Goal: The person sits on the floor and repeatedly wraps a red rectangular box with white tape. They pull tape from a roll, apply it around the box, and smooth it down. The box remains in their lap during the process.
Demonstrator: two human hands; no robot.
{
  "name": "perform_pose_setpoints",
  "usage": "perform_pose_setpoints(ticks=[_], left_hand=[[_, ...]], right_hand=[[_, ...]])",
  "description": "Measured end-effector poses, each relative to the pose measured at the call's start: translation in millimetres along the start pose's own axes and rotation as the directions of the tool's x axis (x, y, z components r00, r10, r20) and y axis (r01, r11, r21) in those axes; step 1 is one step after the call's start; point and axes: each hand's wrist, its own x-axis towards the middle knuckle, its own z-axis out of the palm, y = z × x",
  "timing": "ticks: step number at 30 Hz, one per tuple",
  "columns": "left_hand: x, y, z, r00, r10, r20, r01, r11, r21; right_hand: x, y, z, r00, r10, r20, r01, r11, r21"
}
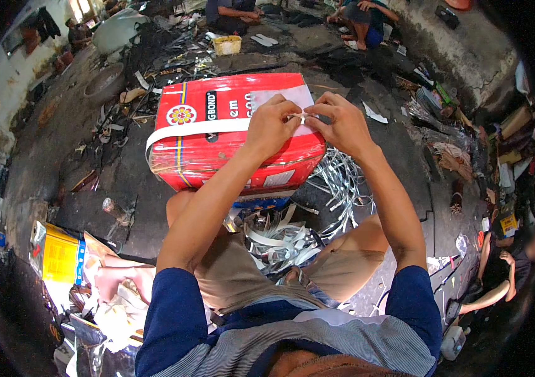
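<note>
In front of me a red, glossy box (223, 157) rests above my crossed legs, with a flower emblem and a whitish patch (299, 95) on its top. A flat white strap (195, 130) runs across the top and bends down over the left side. My left hand (270, 129) is closed in a pinch on the strap near the box's right part. Fingertip to fingertip with it, my right hand (341, 124) also pinches a short white piece of the strap. The fingers partly cover the spot where the strap pieces meet.
Loose silvery strips (341, 188) lie right of the box, and white strips (283, 242) heap between my legs. A yellow tub (227, 45) stands beyond. People sit at the far side (233, 11) and lower right (511, 273). A yellow carton (61, 254) is at left.
</note>
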Motion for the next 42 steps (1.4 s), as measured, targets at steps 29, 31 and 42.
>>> perform_pose_setpoints(ticks=[29,31,42], left_hand=[[2.3,-10.1,-1.7,0.994,-0.099,0.047,0.103,0.989,-0.105],[2.9,-11.9,-1.6,0.995,-0.098,0.037,0.101,0.990,-0.099],[25.1,-8.2,-4.1,0.982,-0.083,0.167,0.059,0.988,0.144]], right_hand=[[-3.4,16.8,29.4,0.966,0.248,-0.071,-0.195,0.882,0.428],[-3.8,14.1,38.5,0.940,0.335,-0.073,-0.246,0.808,0.536],[2.5,28.0,65.2,0.849,0.509,0.145,-0.363,0.359,0.860]])
